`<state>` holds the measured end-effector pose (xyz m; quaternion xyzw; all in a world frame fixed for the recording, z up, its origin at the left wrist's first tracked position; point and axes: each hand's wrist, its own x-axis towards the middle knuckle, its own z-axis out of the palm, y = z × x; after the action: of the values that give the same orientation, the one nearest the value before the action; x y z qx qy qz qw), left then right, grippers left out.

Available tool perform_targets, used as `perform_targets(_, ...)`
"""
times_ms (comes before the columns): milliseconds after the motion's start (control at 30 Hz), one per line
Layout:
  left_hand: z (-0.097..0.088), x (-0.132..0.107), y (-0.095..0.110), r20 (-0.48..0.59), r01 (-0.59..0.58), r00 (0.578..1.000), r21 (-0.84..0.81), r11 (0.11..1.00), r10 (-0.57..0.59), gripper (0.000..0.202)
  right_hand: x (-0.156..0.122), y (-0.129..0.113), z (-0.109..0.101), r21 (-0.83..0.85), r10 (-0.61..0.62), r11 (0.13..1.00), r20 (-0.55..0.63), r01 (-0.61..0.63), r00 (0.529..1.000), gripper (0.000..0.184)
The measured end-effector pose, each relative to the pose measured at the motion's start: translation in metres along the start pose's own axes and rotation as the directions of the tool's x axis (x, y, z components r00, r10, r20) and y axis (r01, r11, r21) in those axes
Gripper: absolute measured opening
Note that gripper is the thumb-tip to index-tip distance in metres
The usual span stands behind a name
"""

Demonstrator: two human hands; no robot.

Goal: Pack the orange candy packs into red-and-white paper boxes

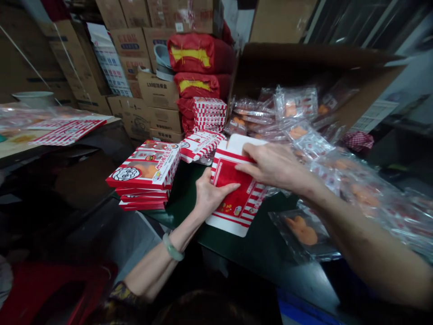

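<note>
A flat red-and-white striped carton [237, 198] lies between my hands above the dark green table [264, 248]. My left hand [211, 193] grips its left edge, thumb pressed across the red panel. My right hand [274, 164] comes from the right and its fingers close on the carton's upper part near the white flap. A stack of finished striped boxes [147, 174] with a cartoon face stands to the left. A clear bag holding an orange toy [302, 230] lies on the table just under my right forearm.
A heap of clear bagged orange toys [304, 126] fills an open cardboard box [324, 67] on the right. Flat striped cartons [203, 142] are piled behind. Brown shipping boxes [158, 90] and red sacks [199, 54] stand at the back. A side table [20, 144] sits left.
</note>
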<state>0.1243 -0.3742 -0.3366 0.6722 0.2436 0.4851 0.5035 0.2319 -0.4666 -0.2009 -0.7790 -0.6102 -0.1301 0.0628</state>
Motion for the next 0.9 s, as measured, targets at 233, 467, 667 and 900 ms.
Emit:
perform_targets(233, -0.039, -0.004, -0.018, 0.765, 0.349, 0.629, -0.121, 0.929, -0.137, 0.063, -0.008, 0.005, 0.008, 0.716, -0.425, 0.68, 0.214, 0.154, 0.88, 0.021)
perform_targets(467, -0.034, -0.023, -0.013, 0.836, 0.467, 0.546, -0.359, 0.808, 0.056, 0.088, -0.02, 0.005, -0.014, 0.854, -0.595, 0.517, 0.302, 0.066, 0.745, 0.021)
perform_targets(667, -0.031, -0.007, 0.012, 0.647, 0.498, 0.745, -0.375, 0.782, -0.164, 0.068, -0.034, 0.015, 0.0, 0.744, -0.045, 0.656, -0.131, 0.128, 0.99, 0.017)
perform_targets(900, -0.027, 0.018, 0.005, 0.441, 0.364, 0.886, -0.479, 0.799, -0.14, 0.053, -0.07, -0.01, 0.077, 0.974, 0.317, 0.076, 0.181, -0.215, 0.931, 0.06)
